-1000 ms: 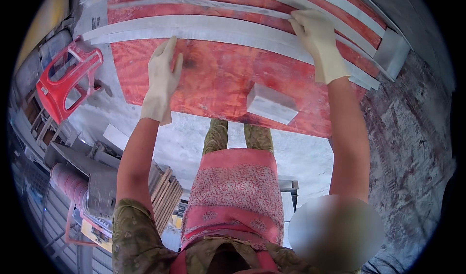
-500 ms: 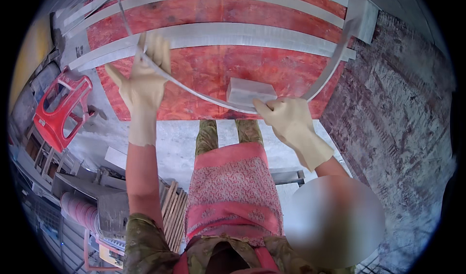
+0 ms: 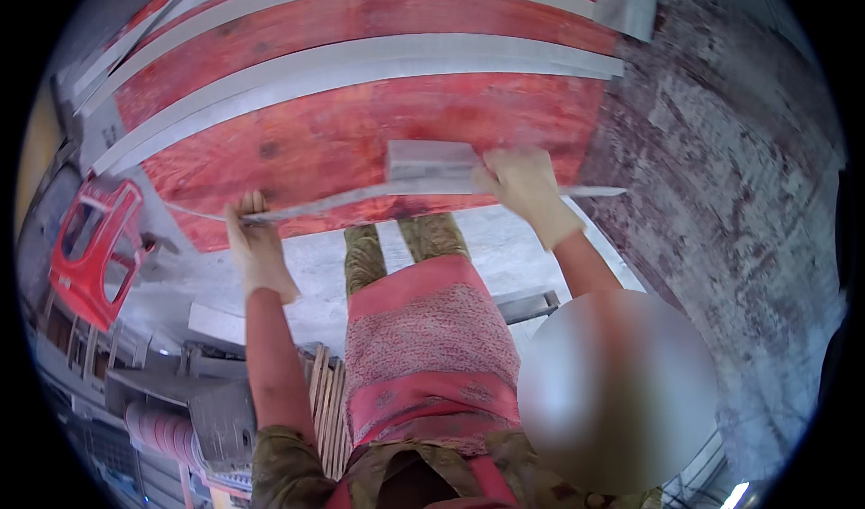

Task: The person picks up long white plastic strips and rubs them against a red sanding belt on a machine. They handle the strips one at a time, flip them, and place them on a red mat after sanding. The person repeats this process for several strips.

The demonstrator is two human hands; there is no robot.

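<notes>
Both my hands wear pale gloves and grip one long, thin grey metal strip (image 3: 378, 195) that runs along the near edge of a red board (image 3: 360, 131). My left hand (image 3: 255, 243) holds the strip near its left end. My right hand (image 3: 524, 189) holds it further right, just beside a small grey block (image 3: 428, 159) that lies on the board. The strip's right end sticks out past my right hand.
Several more long grey strips (image 3: 342, 59) lie across the far part of the red board. A red plastic stool (image 3: 90, 248) stands at the left. A rough grey wall (image 3: 721, 194) is on the right. Wooden slats (image 3: 326, 401) and metal pieces lie low left.
I have pulled the strip from the far side of the board to its near edge. It was bowed half a second ago and is nearly straight now. Both hands came closer to me.
</notes>
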